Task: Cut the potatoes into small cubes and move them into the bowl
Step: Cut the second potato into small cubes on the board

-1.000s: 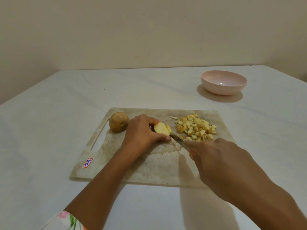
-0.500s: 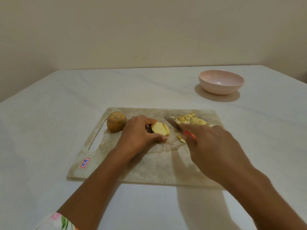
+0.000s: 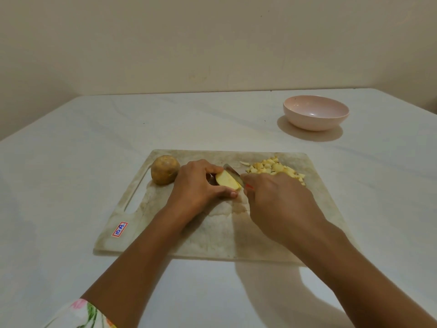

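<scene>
On the worn cutting board [image 3: 212, 237] my left hand [image 3: 198, 185] pins a cut potato piece [image 3: 227, 180], its pale face turned to the right. My right hand [image 3: 276, 200] grips a knife [image 3: 233, 172] with a red handle; the blade rests against the right side of that piece. A whole unpeeled potato [image 3: 165, 169] lies at the board's far left corner. A heap of small potato cubes [image 3: 275, 168] sits at the board's far right, partly hidden behind my right hand. The pink bowl [image 3: 316, 116] stands on the table beyond the board, to the right, with nothing visible inside.
The board lies on a white table [image 3: 71, 162] that meets a plain wall at the back. The board has a handle slot on its left side and a small red-and-blue sticker [image 3: 120, 229] near its front left corner.
My right hand brought the knife from the front of the cube heap up and left until the blade met the held potato piece. The left hand has stayed on that piece.
</scene>
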